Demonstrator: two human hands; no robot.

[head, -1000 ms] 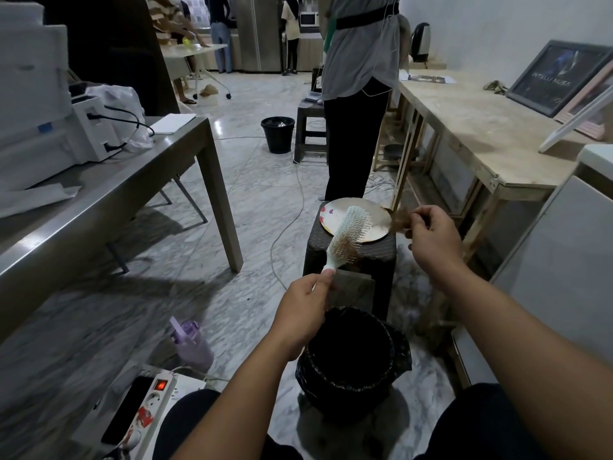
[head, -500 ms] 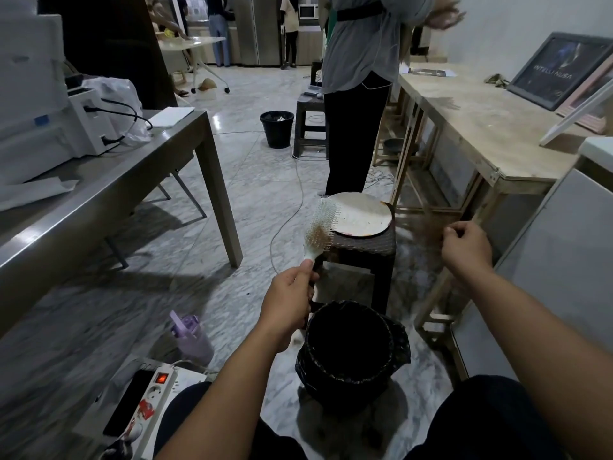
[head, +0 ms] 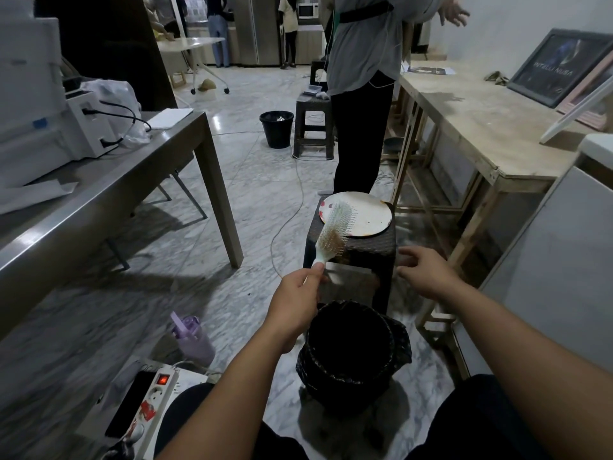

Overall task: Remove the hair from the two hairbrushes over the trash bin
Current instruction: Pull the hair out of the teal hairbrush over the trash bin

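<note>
Left hand closed around handle of pale hairbrush, bristle head tilted up and away, tan hair among lower bristles. Right hand to the right of it, fingers spread, empty. Black-lined trash bin just below and between both hands. Dark stool with round plate just beyond.

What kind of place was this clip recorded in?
Probably a shared workspace or office with a pantry at the back, not a home bathroom. A printer sits on a metal table, a bare wooden workbench lines the wall, and a microwave stands in the far room.
</note>
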